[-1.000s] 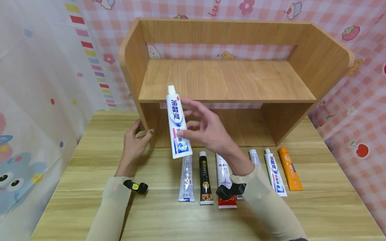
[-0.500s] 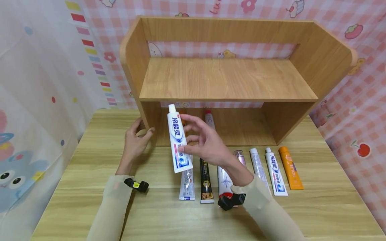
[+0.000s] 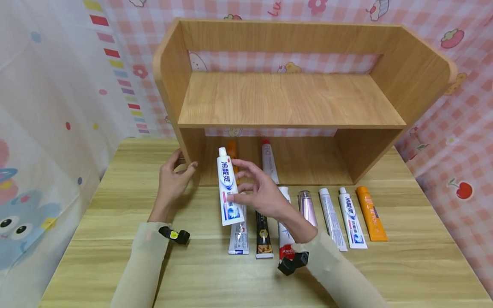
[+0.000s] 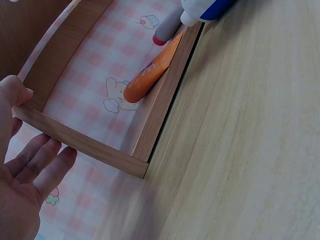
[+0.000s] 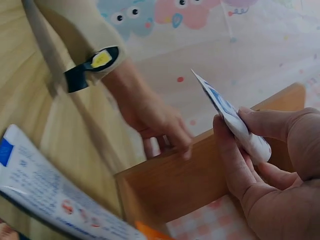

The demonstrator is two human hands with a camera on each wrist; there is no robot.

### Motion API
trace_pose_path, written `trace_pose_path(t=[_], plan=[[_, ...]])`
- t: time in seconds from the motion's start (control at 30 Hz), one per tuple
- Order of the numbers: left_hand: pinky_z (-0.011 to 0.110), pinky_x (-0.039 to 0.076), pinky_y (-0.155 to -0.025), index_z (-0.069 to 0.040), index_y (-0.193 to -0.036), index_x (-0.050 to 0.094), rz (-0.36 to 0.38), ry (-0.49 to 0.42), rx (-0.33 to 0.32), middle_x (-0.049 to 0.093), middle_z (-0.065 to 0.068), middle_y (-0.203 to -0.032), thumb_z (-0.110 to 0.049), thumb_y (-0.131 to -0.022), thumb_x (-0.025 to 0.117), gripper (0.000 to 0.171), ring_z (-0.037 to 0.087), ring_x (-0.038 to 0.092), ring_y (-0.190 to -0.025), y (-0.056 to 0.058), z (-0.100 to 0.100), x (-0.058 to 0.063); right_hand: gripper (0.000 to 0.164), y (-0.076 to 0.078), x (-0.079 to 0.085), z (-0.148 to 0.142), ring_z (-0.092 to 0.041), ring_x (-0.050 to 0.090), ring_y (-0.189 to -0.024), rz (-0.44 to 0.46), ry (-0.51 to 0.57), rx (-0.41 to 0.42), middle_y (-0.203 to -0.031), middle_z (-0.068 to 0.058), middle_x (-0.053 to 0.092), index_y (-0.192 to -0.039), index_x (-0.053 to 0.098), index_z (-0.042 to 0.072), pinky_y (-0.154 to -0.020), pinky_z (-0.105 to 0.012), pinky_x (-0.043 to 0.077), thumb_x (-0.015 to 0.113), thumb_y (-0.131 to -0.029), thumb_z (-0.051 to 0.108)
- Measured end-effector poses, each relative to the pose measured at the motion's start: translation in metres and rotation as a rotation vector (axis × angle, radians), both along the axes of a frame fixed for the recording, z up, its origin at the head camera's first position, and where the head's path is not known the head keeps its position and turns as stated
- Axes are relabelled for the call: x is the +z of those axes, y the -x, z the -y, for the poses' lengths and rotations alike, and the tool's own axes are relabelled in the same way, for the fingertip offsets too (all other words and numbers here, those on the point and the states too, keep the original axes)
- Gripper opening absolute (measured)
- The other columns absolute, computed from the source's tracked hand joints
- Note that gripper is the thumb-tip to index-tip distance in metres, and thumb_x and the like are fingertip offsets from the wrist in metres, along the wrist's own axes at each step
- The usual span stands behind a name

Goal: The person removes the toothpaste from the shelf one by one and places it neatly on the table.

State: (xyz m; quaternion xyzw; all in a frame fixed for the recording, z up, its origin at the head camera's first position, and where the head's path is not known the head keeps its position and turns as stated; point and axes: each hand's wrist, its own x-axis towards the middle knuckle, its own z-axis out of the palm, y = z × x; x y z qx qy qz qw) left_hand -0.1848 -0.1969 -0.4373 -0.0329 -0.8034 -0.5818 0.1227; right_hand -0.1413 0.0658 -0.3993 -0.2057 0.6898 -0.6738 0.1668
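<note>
My right hand (image 3: 265, 192) pinches a white and blue toothpaste tube (image 3: 227, 179) between thumb and fingers, cap pointing away from me. The tube hangs in front of the shelf's lower compartment, overlapping another toothpaste tube (image 3: 239, 239) on the table in the head view. Seen edge-on, the held toothpaste tube (image 5: 235, 122) lies between thumb and fingertips in the right wrist view. My left hand (image 3: 173, 177) grips the front edge of the wooden shelf's left side panel (image 4: 82, 142), thumb inside and fingers outside.
Inside the shelf's lower compartment lie an orange tube (image 3: 232, 149) and a greyish tube (image 3: 268, 158) with a red cap. Several toothpaste tubes line the table before it, among them a black tube (image 3: 263, 235) and an orange tube (image 3: 371, 214). The upper shelf board (image 3: 292, 98) overhangs the compartment.
My right hand has lowered the toothpaste tube from in front of the upper board towards the table, revealing the tubes in the lower compartment. The left hand keeps its place on the side panel.
</note>
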Motion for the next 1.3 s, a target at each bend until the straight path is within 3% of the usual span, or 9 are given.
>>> trace_pose_path(t=[0.5,0.83,1.13,1.3], plan=[[0.015,0.058,-0.089,-0.001,-0.145,0.053,0.013,-0.014,-0.006,0.062,0.026,-0.128,-0.006,-0.094,0.066,0.053,0.027,0.059,-0.116,0.001,0.001,-0.002,0.084,-0.004,-0.035,0.017,-0.016,0.07,-0.091,0.14,-0.092,-0.003,-0.126,-0.015,0.057,-0.154,0.041,0.021,-0.075,-0.027,0.061,0.079,-0.084,-0.005],[0.037,0.059,-0.098,-0.003,-0.146,0.052,0.023,0.001,-0.009,0.062,0.025,-0.13,-0.007,-0.095,0.066,0.053,0.032,0.059,-0.12,0.0,0.001,0.001,0.086,-0.014,-0.053,0.033,-0.015,0.069,-0.087,0.186,-0.203,-0.057,-0.125,-0.012,0.061,-0.154,0.042,0.024,-0.074,-0.027,0.06,0.083,-0.082,0.001],[0.014,0.057,-0.088,0.0,-0.145,0.053,0.012,0.0,-0.009,0.062,0.027,-0.127,-0.006,-0.094,0.065,0.052,0.028,0.059,-0.116,0.001,0.001,0.0,0.084,-0.024,-0.064,0.048,-0.016,0.07,-0.085,0.216,-0.237,-0.09,-0.119,-0.013,0.063,-0.153,0.043,0.018,-0.074,-0.031,0.062,0.084,-0.081,0.003],[0.013,0.057,-0.087,0.0,-0.145,0.052,0.02,0.005,-0.011,0.062,0.027,-0.127,-0.007,-0.095,0.064,0.052,0.028,0.058,-0.116,0.001,0.001,0.0,0.087,-0.026,-0.068,0.054,-0.017,0.07,-0.088,0.24,-0.24,-0.107,-0.123,-0.013,0.06,-0.154,0.041,0.017,-0.076,-0.032,0.063,0.085,-0.08,0.004]])
